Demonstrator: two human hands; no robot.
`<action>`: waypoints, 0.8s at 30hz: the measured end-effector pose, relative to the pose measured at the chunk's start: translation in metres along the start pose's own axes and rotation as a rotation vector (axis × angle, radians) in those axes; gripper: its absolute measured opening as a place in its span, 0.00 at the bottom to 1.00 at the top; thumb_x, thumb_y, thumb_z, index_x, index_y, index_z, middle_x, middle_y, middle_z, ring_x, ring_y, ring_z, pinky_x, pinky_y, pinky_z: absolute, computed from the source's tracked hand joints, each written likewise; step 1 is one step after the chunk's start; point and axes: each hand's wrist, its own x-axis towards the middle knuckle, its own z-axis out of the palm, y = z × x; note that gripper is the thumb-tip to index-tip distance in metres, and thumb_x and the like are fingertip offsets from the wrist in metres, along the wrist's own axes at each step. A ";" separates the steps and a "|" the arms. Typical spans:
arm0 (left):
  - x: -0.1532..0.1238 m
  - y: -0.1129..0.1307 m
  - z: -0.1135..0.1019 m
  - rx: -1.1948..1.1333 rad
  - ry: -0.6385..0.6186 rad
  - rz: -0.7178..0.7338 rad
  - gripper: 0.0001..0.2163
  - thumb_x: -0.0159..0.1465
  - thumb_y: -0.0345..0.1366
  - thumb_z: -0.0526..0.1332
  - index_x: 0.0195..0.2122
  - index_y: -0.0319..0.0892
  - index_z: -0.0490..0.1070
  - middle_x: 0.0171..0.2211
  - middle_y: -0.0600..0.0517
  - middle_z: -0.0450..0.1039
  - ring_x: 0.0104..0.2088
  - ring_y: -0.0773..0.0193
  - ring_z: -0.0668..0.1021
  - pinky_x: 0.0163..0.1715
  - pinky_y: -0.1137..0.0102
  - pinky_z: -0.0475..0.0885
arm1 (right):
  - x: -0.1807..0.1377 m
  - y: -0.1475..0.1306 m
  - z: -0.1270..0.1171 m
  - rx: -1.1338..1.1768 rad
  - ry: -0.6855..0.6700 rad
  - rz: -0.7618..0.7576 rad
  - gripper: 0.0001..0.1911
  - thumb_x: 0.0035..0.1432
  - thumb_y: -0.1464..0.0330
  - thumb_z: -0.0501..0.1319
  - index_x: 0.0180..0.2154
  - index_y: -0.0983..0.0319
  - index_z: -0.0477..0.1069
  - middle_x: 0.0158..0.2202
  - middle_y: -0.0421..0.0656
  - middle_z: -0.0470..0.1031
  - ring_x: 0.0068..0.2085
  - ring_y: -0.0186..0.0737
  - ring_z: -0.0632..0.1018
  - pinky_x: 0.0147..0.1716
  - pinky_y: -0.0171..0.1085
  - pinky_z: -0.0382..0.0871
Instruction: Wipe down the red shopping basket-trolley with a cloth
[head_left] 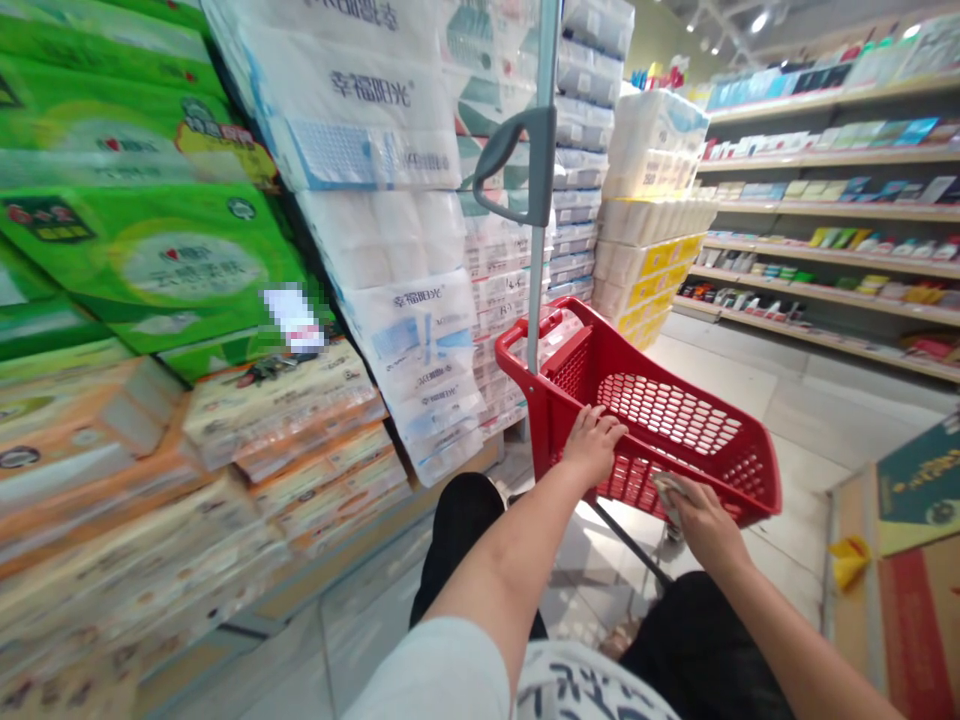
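Observation:
A red plastic shopping basket cart (660, 455) stands in front of me, with perforated sides and a tall metal pole. My left hand (594, 445) rests on its near rim, the fingers curled over the edge. Close to the basket's near side, my right hand (697, 510) pinches a crumpled greyish cloth (667, 492) against or just beside the outer wall; exact contact is unclear. A grey loop handle (517, 170) sits high on the pole. The inside of the basket shows bare mesh where visible.
Stacked white tissue packs (390, 240) rise behind the cart. Green tissue packs (180, 250) and low cartons (322, 400) stand at left, with a blurred phone-like object (295, 318) and keys on top. Shelves (832, 210) line the far right. Boxes (919, 560) stand at near right.

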 end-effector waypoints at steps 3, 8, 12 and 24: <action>-0.001 0.000 0.000 0.009 0.024 -0.006 0.21 0.59 0.29 0.56 0.54 0.45 0.66 0.54 0.50 0.65 0.63 0.53 0.55 0.66 0.52 0.45 | 0.001 0.001 -0.001 0.016 -0.007 0.009 0.18 0.57 0.76 0.55 0.46 0.58 0.75 0.51 0.48 0.71 0.49 0.47 0.70 0.45 0.40 0.73; -0.001 0.001 0.000 0.023 0.032 -0.014 0.19 0.60 0.30 0.56 0.53 0.45 0.66 0.54 0.52 0.66 0.62 0.53 0.55 0.67 0.53 0.45 | 0.003 -0.003 -0.002 0.012 -0.016 0.035 0.17 0.60 0.75 0.54 0.47 0.59 0.74 0.51 0.47 0.70 0.49 0.46 0.70 0.43 0.38 0.73; 0.000 0.000 -0.001 0.019 0.022 -0.017 0.20 0.60 0.30 0.56 0.54 0.45 0.66 0.54 0.52 0.65 0.63 0.54 0.55 0.67 0.54 0.45 | 0.001 -0.005 -0.001 -0.018 -0.036 0.031 0.18 0.59 0.76 0.53 0.46 0.59 0.75 0.51 0.47 0.70 0.49 0.46 0.71 0.37 0.36 0.74; -0.001 -0.001 0.000 0.003 0.041 -0.012 0.19 0.59 0.29 0.55 0.53 0.45 0.66 0.54 0.52 0.66 0.62 0.54 0.55 0.66 0.53 0.45 | 0.001 -0.003 0.001 -0.028 -0.069 0.031 0.15 0.59 0.75 0.55 0.45 0.58 0.75 0.49 0.48 0.71 0.48 0.46 0.71 0.39 0.37 0.74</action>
